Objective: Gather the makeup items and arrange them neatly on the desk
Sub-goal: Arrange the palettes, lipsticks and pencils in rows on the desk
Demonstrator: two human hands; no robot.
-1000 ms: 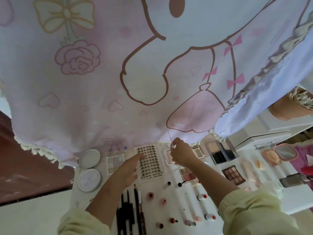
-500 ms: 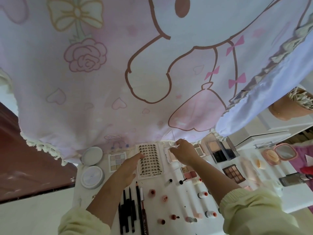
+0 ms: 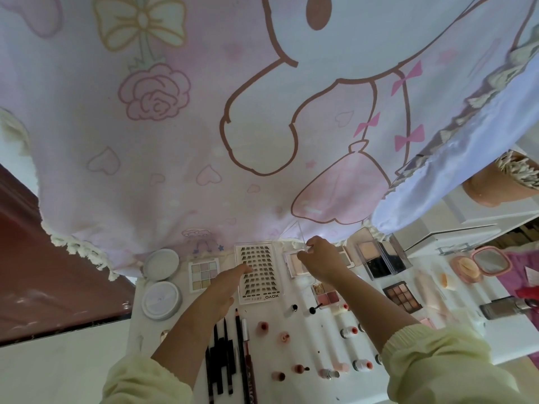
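White desk (image 3: 309, 354), makeup laid out in rows. Printed pink cloth (image 3: 175, 141) hangs over the far edge and fills the upper view.

L hand (image 3: 224, 287): fingers stretched out and relaxed, holding nothing. Index tip touches the left edge of the lash tray (image 3: 258, 272), which lies flat near the far edge, approx. mid-desk.

R hand (image 3: 320, 258): fingers curled, pinching the edge of a clear lid (image 3: 296, 233). Lid stands tilted up over the pale blush palette (image 3: 294, 265), just right of the lash tray at the far edge. Can't tell if the lid is hinged to the palette or loose.

Toward the far left corner: two round white compacts (image 3: 161, 279), one behind the other. Pastel shadow palette (image 3: 203, 272) sits btwn them and the lash tray.

Right of the R hand along the far edge: open palette w/ black half (image 3: 377, 258). Nearer the person: small pink quad (image 3: 325, 294) partly under the R forearm, and a brown shadow palette (image 3: 402, 295). Pink mirror compact (image 3: 481, 262) lies open toward the right edge.

Near edge: black pencils (image 3: 227, 357) side by side beside the L forearm. Small lip bottles (image 3: 264, 326) are spaced out in loose rows to their right, some standing, some lying.

Both sleeves pale yellow, pushed up the forearms.
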